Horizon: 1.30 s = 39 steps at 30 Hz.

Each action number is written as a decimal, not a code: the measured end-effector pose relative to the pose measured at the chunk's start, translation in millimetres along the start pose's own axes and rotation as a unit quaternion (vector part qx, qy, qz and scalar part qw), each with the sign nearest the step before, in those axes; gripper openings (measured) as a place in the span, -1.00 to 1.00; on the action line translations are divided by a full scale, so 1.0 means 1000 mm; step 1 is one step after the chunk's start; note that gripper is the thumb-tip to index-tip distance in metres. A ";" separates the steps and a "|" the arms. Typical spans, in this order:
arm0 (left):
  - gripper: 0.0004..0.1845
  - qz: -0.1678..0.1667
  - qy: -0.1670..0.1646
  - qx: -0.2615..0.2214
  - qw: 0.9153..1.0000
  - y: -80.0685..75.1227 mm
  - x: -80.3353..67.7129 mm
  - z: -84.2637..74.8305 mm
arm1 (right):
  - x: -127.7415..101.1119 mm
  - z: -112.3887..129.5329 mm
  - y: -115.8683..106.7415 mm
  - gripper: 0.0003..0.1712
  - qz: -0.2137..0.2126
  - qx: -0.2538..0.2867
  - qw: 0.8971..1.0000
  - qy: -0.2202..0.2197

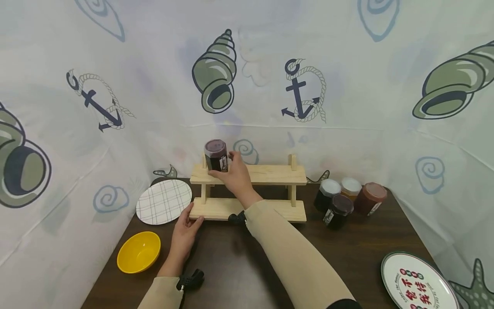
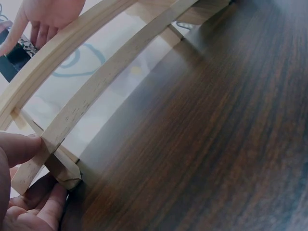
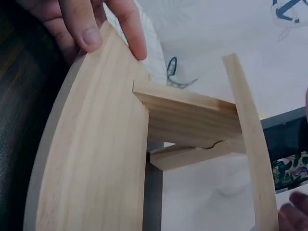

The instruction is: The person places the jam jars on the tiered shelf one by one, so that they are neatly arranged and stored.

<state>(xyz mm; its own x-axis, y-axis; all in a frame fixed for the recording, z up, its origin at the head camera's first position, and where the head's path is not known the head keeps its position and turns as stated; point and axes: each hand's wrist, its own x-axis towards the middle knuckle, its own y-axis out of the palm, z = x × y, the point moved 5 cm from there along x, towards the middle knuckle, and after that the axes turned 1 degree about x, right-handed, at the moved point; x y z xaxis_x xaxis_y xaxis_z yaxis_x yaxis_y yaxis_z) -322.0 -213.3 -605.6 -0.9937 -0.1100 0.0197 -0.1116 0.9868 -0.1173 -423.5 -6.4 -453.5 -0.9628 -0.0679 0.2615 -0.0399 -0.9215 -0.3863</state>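
A two-tier wooden rack point(image 1: 266, 175) stands at the back of the dark table point(image 1: 239, 266). My right hand point(image 1: 222, 165) grips a dark jam jar point(image 1: 215, 155) with a clear lid, upright on the left end of the top shelf. My left hand point(image 1: 193, 216) pinches the front left corner of the lower shelf point(image 1: 220, 209), thumb on top. In the left wrist view my left hand point(image 2: 30, 185) clamps that shelf corner point(image 2: 50, 144), and the jar point(image 2: 12, 60) shows beyond the shelf edges. In the right wrist view the shelf board point(image 3: 96, 149) fills the frame, with the jar point(image 3: 288, 144) at the right.
A plaid plate point(image 1: 164, 201) and a yellow bowl point(image 1: 139, 252) lie left of the rack. Several capped jars point(image 1: 339, 210) cluster to its right. A white plate with red characters point(image 1: 418, 283) sits at the front right corner. A printed curtain point(image 1: 347, 107) backs the table.
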 end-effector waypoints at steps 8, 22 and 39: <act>-0.18 -0.004 -0.003 0.009 1.000 -0.001 0.000 -0.002 | -0.016 -0.007 -0.022 0.16 -0.032 -0.013 0.999 -0.002; -0.21 0.005 0.001 0.013 1.000 0.010 0.007 0.000 | -0.087 0.001 -0.120 0.04 -0.136 0.009 0.989 -0.058; -0.18 -0.008 -0.012 -0.002 1.000 0.000 -0.001 0.001 | -0.172 -0.025 -0.244 -0.03 -0.348 0.025 0.933 -0.090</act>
<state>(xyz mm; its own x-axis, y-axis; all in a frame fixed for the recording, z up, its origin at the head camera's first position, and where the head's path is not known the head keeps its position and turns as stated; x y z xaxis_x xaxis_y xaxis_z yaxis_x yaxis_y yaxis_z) -321.3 -213.3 -607.1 -0.9918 -0.1280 -0.0023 -0.1269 0.9854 -0.1138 -254.5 239.9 -426.2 -0.6481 0.4942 0.5794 -0.6218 -0.7827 -0.0279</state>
